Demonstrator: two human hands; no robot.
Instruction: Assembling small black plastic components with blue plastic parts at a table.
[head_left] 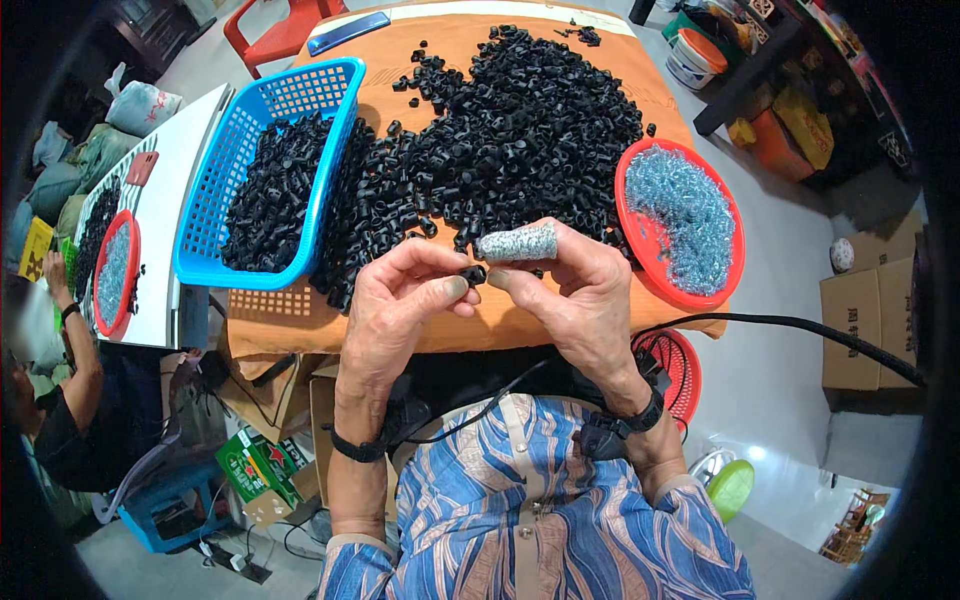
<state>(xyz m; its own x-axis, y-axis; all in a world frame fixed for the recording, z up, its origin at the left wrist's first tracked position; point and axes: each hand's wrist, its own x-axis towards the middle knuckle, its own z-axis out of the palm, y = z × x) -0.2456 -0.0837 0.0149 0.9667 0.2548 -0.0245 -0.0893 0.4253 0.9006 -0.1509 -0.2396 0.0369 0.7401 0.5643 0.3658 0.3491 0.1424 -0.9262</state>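
Observation:
A small black plastic part (474,274) is pinched between the thumb and index finger of my left hand (392,300), just above the table's near edge. My right hand (578,290) meets it from the other side, thumb tip close to the part. A speckled grey-white finger sleeve (518,243) covers my right index finger. Thumb and index finger of that hand are closed together; anything between them is hidden. Beyond both hands spreads a large heap of similar black parts (520,130). At the right, a red round tray (735,255) holds many small clear or silvery pieces (688,220).
A blue plastic basket (345,100) of black parts stands at the left on the orange-covered table (385,45). A blue flat case (348,33) lies at the far edge. A black cable (800,320) runs off to the right. Another person's arm (75,330) works at a white table on the left.

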